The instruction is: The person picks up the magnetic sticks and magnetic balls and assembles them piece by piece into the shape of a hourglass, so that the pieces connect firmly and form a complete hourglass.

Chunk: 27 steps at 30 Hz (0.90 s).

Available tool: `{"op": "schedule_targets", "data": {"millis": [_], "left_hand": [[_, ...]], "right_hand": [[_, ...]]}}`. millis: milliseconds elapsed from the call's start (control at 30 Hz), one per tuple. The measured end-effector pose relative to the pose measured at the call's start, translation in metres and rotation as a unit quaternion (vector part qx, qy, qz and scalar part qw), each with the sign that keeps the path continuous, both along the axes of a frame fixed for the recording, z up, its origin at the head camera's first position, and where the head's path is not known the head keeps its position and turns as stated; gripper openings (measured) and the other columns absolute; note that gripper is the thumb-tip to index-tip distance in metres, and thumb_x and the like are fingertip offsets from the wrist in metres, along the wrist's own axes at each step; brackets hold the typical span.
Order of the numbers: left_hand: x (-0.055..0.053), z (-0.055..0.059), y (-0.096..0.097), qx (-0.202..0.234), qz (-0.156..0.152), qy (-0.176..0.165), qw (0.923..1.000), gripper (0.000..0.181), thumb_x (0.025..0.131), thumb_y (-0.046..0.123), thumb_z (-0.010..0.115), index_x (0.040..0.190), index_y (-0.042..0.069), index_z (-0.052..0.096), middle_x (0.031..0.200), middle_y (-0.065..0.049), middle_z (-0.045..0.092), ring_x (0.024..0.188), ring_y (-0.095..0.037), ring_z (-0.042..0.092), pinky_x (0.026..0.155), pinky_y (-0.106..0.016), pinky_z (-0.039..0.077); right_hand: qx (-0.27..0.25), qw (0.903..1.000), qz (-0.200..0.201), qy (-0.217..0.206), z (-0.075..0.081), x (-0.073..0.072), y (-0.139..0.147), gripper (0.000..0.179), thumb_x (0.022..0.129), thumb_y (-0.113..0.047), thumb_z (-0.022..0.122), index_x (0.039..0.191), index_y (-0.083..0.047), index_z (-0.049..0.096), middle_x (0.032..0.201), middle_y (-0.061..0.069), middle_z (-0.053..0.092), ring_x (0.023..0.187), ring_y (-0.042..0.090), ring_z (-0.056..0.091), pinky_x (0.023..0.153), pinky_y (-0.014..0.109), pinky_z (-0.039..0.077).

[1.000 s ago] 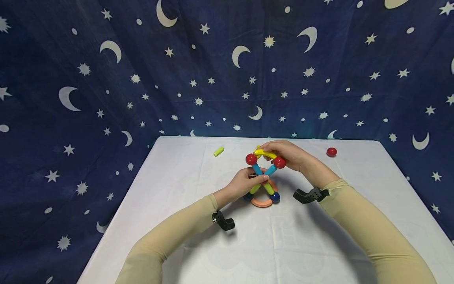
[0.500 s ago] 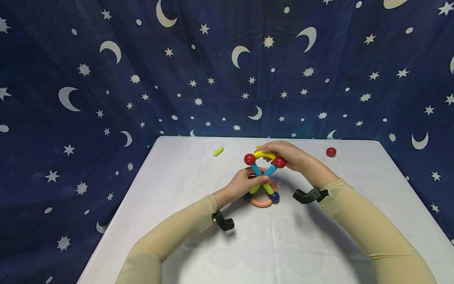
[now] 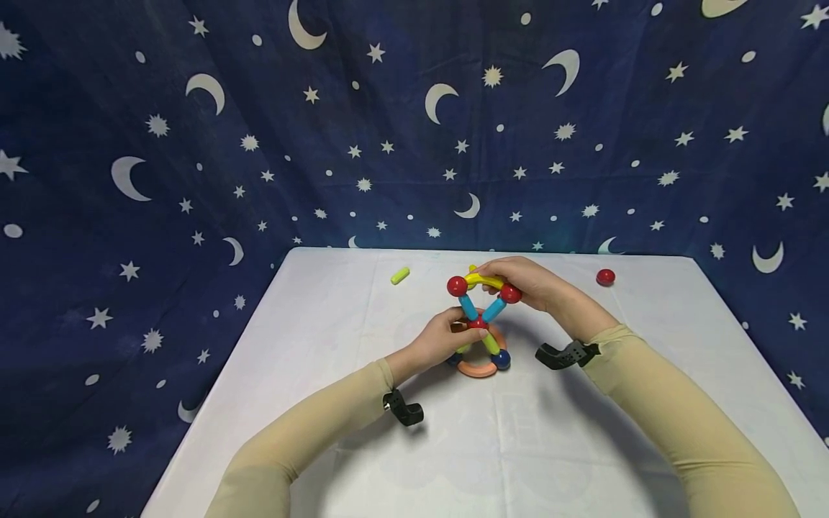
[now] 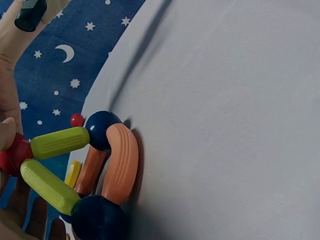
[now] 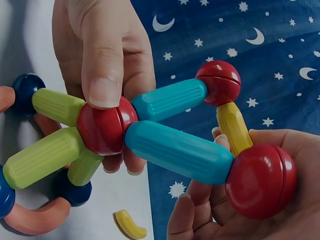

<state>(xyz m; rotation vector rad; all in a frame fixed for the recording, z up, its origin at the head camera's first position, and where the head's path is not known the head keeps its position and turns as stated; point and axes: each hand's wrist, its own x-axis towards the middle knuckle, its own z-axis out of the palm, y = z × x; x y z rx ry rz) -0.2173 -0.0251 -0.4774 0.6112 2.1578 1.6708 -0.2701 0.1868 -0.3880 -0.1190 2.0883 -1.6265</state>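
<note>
A standing magnetic ball-and-stick structure is between both hands. Its base is a ring of orange curved sticks (image 4: 121, 165) joined by dark blue balls (image 3: 501, 359). Green sticks (image 5: 47, 157) slope up to a central red ball (image 5: 102, 127), which my left hand (image 3: 437, 338) grips with the thumb on its front. Two light blue sticks (image 5: 180, 152) spread upward from it to red balls (image 3: 457, 286) (image 5: 260, 181). Bridging these top balls is a yellow curved stick (image 3: 487, 280); my right hand (image 3: 527, 277) pinches it near the right-hand ball. Some right fingertips are hidden in the head view.
On the white-covered table (image 3: 427, 446) lie a loose green stick (image 3: 400, 275) at the back left and a red ball (image 3: 605, 277) at the back right. Behind the structure lies another yellow curved stick (image 5: 130, 225). A dark starry cloth (image 3: 388, 180) hangs behind.
My left thumb has slid slightly down, so more of the central red ball shows. The upper left red ball has shifted a little. My right hand has stayed nearly still.
</note>
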Motion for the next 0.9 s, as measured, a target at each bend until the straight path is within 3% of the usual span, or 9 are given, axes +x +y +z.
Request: {"op": "schedule_targets", "data": {"millis": [133, 233, 333, 433, 700, 800, 900], "left_hand": [[0.001, -0.003, -0.003, -0.001, 0.001, 0.002, 1.0000, 0.036, 0.097, 0.029, 0.074, 0.129, 0.015, 0.067, 0.125, 0.000, 0.061, 0.117, -0.023, 0.061, 0.095, -0.037, 0.053], [0.003, -0.007, -0.010, -0.055, 0.017, 0.039, 0.9976, 0.047, 0.094, 0.031, 0.077, 0.137, 0.016, 0.062, 0.132, -0.001, 0.057, 0.125, -0.022, 0.055, 0.102, -0.039, 0.048], [0.008, -0.009, -0.020, -0.125, 0.041, 0.079, 0.9881, 0.052, 0.091, 0.034, 0.079, 0.138, 0.017, 0.061, 0.134, 0.000, 0.058, 0.128, -0.022, 0.049, 0.106, -0.042, 0.043], [0.013, -0.013, -0.028, -0.171, 0.059, 0.098, 0.9786, 0.047, 0.090, 0.036, 0.079, 0.131, 0.018, 0.065, 0.129, 0.002, 0.061, 0.124, -0.021, 0.049, 0.103, -0.042, 0.043], [0.022, -0.022, -0.034, -0.262, 0.061, 0.181, 0.9461, 0.035, 0.087, 0.042, 0.081, 0.112, 0.019, 0.071, 0.118, 0.002, 0.062, 0.109, -0.017, 0.054, 0.091, -0.036, 0.044], [0.022, -0.022, -0.037, -0.277, 0.063, 0.188, 0.9400, 0.035, 0.088, 0.043, 0.080, 0.114, 0.021, 0.072, 0.115, 0.003, 0.063, 0.105, -0.016, 0.054, 0.087, -0.035, 0.043], [0.019, -0.021, -0.041, -0.282, 0.060, 0.187, 0.9389, 0.035, 0.090, 0.043, 0.079, 0.118, 0.022, 0.073, 0.110, 0.004, 0.066, 0.098, -0.015, 0.055, 0.083, -0.034, 0.043]], "right_hand": [[0.006, 0.9999, -0.011, -0.010, -0.002, -0.002, -0.001, 0.049, 0.101, -0.028, 0.058, 0.135, 0.007, 0.056, 0.108, 0.013, 0.063, 0.091, 0.021, 0.060, 0.081, 0.026, 0.056], [0.006, 0.9998, -0.015, -0.013, -0.003, -0.003, -0.001, 0.049, 0.102, -0.028, 0.058, 0.136, 0.007, 0.056, 0.108, 0.012, 0.063, 0.091, 0.020, 0.061, 0.082, 0.026, 0.055], [0.007, 0.9998, -0.014, -0.012, -0.003, -0.003, 0.000, 0.050, 0.102, -0.029, 0.058, 0.138, 0.006, 0.055, 0.108, 0.012, 0.063, 0.092, 0.020, 0.061, 0.083, 0.026, 0.055], [0.009, 0.9998, -0.014, -0.010, -0.002, -0.001, 0.002, 0.050, 0.103, -0.028, 0.058, 0.138, 0.006, 0.054, 0.107, 0.011, 0.064, 0.092, 0.021, 0.061, 0.084, 0.026, 0.055], [0.012, 0.9996, -0.017, -0.017, -0.002, -0.001, 0.005, 0.050, 0.103, -0.030, 0.058, 0.139, 0.005, 0.055, 0.107, 0.012, 0.064, 0.096, 0.022, 0.060, 0.089, 0.030, 0.054], [0.018, 0.9995, -0.017, -0.018, -0.002, -0.001, 0.007, 0.050, 0.103, -0.030, 0.057, 0.140, 0.003, 0.055, 0.110, 0.014, 0.063, 0.101, 0.025, 0.057, 0.086, 0.029, 0.052], [0.028, 0.9994, -0.013, -0.013, -0.001, 0.001, 0.010, 0.049, 0.102, -0.029, 0.057, 0.140, 0.002, 0.057, 0.111, 0.014, 0.062, 0.101, 0.027, 0.054, 0.080, 0.028, 0.051]]}}
